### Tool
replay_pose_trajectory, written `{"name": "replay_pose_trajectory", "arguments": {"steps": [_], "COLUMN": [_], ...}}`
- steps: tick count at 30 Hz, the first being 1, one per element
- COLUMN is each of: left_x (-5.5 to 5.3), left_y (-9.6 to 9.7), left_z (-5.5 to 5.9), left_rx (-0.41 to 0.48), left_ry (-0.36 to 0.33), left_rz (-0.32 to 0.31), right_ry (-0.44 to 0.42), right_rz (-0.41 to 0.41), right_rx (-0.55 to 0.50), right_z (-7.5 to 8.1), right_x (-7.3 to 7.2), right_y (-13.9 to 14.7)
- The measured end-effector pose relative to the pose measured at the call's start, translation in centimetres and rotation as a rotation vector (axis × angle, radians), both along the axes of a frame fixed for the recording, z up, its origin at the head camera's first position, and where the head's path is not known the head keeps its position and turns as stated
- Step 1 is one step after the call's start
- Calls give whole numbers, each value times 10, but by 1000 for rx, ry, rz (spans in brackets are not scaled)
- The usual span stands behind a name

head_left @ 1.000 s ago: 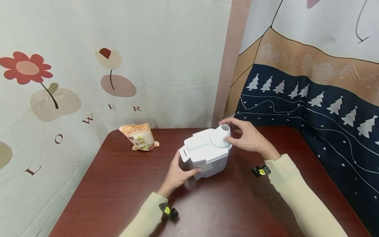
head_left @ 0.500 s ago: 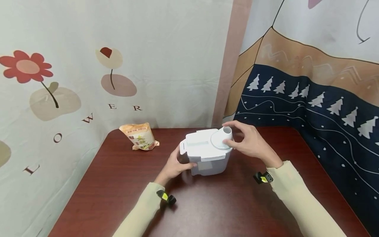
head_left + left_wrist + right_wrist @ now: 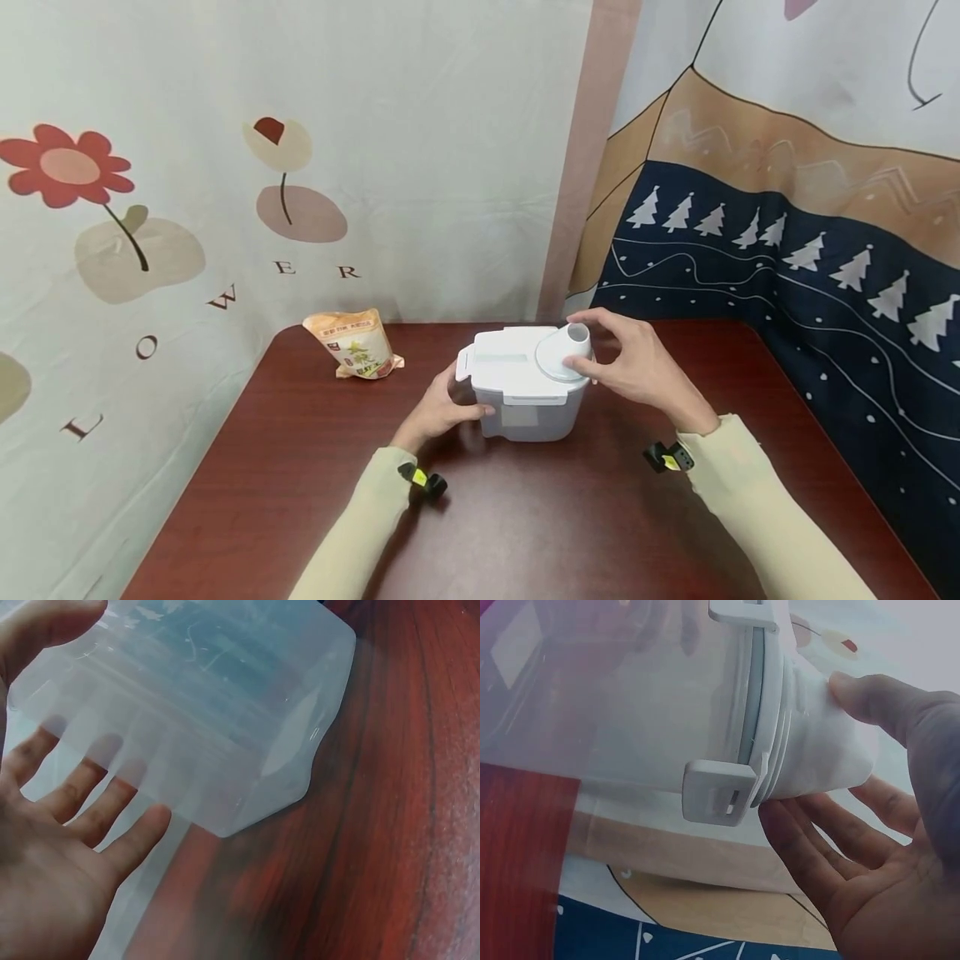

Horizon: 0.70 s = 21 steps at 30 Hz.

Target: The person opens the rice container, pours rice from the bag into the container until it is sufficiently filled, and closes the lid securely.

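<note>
The head view shows a lidded container (image 3: pixel 525 419) upright near the far edge of the table (image 3: pixel 570 525); the left wrist view, the left hand (image 3: pixel 60 855) gripping its end; the right wrist view, the right hand (image 3: pixel 892 881) grasping its white spout (image 3: pixel 825 742).

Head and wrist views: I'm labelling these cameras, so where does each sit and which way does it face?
Head: on the head, facing forward and down at the table and container; left grip, right grip and both sleeves show.
Left wrist: on that wrist, facing the container's translucent body; palm and fingers show.
Right wrist: on that wrist, facing the spout; thumb and fingers show.
Both wrist views share container and table.
</note>
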State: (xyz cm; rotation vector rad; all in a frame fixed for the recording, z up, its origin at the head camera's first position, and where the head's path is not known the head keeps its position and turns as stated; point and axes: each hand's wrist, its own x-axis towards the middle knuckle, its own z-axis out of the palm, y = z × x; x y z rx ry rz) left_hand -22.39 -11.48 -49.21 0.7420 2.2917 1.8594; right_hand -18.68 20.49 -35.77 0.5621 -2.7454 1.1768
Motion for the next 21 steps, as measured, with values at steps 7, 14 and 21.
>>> {"name": "replay_pose_trajectory", "arguments": {"steps": [7,14,21], "left_x": [-1,-1,-2], "left_y": [0,-1,-1], "left_z": [-3,-2,-5], "left_rx": [20,15,10], "left_ry": [-34,-25,-30], "left_rz": [-33,-25,-25], "right_ry": [87,287,380], "right_rz": [25,88,165], "right_rx": [84,145,246], "right_z": [4,9,12], "right_x": [6,16,29], "right_y": [-3,-9,-20]}}
